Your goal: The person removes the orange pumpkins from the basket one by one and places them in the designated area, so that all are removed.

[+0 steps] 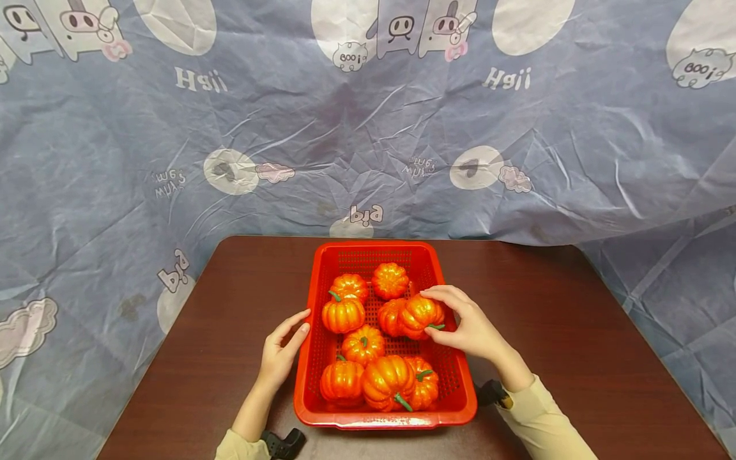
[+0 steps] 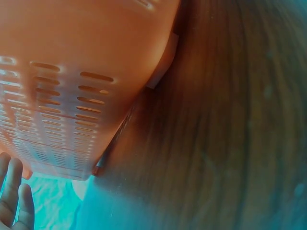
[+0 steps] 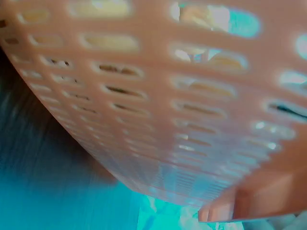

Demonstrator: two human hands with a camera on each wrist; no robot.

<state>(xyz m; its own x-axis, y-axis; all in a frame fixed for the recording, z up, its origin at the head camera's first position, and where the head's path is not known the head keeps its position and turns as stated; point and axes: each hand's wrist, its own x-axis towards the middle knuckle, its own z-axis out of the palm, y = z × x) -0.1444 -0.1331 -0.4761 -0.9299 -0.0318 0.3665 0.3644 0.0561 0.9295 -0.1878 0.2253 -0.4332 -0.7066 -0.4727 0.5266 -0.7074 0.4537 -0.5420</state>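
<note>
A red plastic basket (image 1: 310, 358) holds several small orange pumpkins with green stems. My right hand (image 1: 474, 329) reaches over the basket's right rim and holds one pumpkin (image 1: 421, 313) between thumb and fingers. That pumpkin partly covers another pumpkin (image 1: 390, 317) beside it. At the left rim, my left hand (image 1: 278, 354) has its fingertips against or close beside the basket, with nothing in its grasp. In the left wrist view, the fingers (image 2: 13, 194) show at the lower left, near the slotted basket wall (image 2: 67, 105). The right wrist view shows mostly slotted wall (image 3: 158, 115); the held pumpkin is hidden there.
The basket stands on a dark brown wooden table (image 1: 241, 300). Behind the table hangs a wrinkled blue-grey cloth (image 1: 345, 128) with cartoon prints. More pumpkins, including a large one (image 1: 388, 383), crowd the basket's near end. A black wrist strap (image 1: 282, 443) sits near the left sleeve.
</note>
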